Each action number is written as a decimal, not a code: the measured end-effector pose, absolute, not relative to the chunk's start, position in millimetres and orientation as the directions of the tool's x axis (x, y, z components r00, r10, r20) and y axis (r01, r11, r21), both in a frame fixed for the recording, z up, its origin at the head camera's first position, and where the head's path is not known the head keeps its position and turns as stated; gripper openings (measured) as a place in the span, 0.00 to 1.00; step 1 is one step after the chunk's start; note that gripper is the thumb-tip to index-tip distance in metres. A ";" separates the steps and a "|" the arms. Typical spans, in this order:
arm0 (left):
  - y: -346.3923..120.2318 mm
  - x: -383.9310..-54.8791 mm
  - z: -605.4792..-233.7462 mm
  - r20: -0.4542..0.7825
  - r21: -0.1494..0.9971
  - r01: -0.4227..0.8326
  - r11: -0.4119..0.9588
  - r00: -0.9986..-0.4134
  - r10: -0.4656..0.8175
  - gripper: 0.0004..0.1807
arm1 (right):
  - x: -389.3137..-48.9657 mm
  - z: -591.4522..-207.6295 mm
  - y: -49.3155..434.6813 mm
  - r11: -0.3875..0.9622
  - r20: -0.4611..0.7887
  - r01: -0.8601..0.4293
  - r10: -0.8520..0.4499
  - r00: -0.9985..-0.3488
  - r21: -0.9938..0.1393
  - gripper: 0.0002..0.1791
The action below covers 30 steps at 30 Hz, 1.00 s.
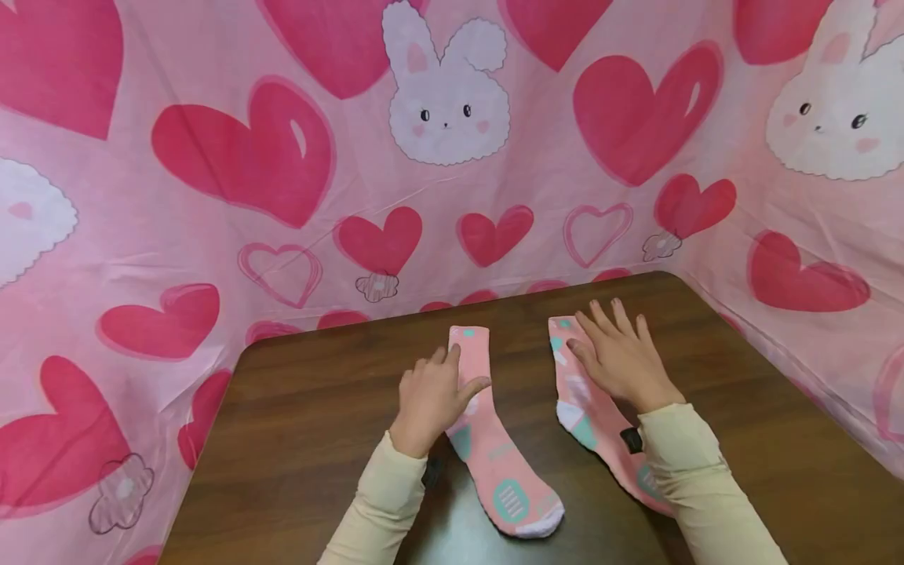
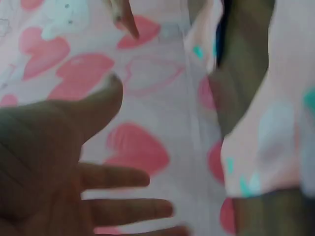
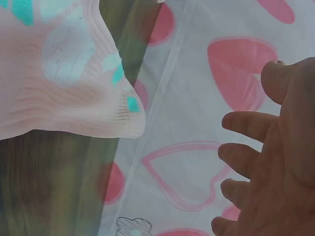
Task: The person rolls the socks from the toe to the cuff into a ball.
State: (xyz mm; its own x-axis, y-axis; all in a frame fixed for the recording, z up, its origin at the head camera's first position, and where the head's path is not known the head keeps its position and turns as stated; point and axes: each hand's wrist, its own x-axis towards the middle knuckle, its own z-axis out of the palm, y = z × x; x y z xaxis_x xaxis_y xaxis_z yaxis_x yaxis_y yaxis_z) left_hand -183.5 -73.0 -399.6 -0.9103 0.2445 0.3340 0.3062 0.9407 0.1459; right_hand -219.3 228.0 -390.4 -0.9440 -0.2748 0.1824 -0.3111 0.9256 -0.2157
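Note:
Two pink socks with white and mint-green patches lie on a brown wooden table, cuffs toward the far side. My left hand [image 1: 432, 396] is over the left edge of the left sock [image 1: 504, 463], near its cuff, fingers loosely extended and thumb spread. In the left wrist view the fingers hold nothing. My right hand [image 1: 625, 357] stretches over the right side of the right sock [image 1: 586, 400], fingers spread, with nothing between them in the right wrist view. My right sleeve hides part of that sock's toe end. Whether either hand touches fabric, I cannot tell.
The brown table [image 1: 297, 439] has rounded far corners. Behind it and on both sides hangs a pink cloth [image 1: 438, 196] printed with hearts and white rabbits. A small black object [image 1: 632, 439] sits at my right wrist.

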 end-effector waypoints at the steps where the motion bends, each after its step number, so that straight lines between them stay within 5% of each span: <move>1: -67.9 -181.9 -402.7 0.362 0.157 0.315 0.936 -0.900 0.243 0.33 | -221.6 -391.0 229.0 0.925 0.189 -0.309 -0.271 -0.944 -0.220 0.37; 5: -39.3 -168.0 -417.9 0.347 0.296 0.379 0.877 -0.898 0.271 0.26 | -232.7 -393.3 233.0 0.926 0.227 -0.307 -0.258 -0.939 -0.218 0.32; 8: -11.9 -149.5 -429.7 0.202 0.568 0.402 0.718 -0.914 0.351 0.20 | -244.3 -392.5 233.4 0.923 0.253 -0.322 -0.266 -0.930 -0.211 0.28; 11: 18.1 -127.1 -439.3 0.040 0.855 0.261 0.448 -0.895 0.444 0.16 | -259.4 -389.4 232.9 0.922 0.269 -0.336 -0.279 -0.922 -0.194 0.25; 13: 36.8 -112.6 -444.5 -0.062 0.930 0.121 0.347 -0.878 0.474 0.16 | -269.3 -386.7 232.8 0.924 0.270 -0.339 -0.285 -0.919 -0.179 0.23; 24: 90.2 -94.5 -462.3 -0.125 0.843 0.109 0.527 -0.913 0.389 0.28 | -308.5 -394.2 230.5 0.952 0.082 -0.173 -0.157 -0.984 -0.252 0.15; 30: 108.8 -95.2 -467.1 -0.020 0.626 0.233 0.744 -0.949 0.314 0.33 | -318.7 -415.9 236.2 0.954 -0.033 -0.072 -0.085 -0.996 -0.291 0.19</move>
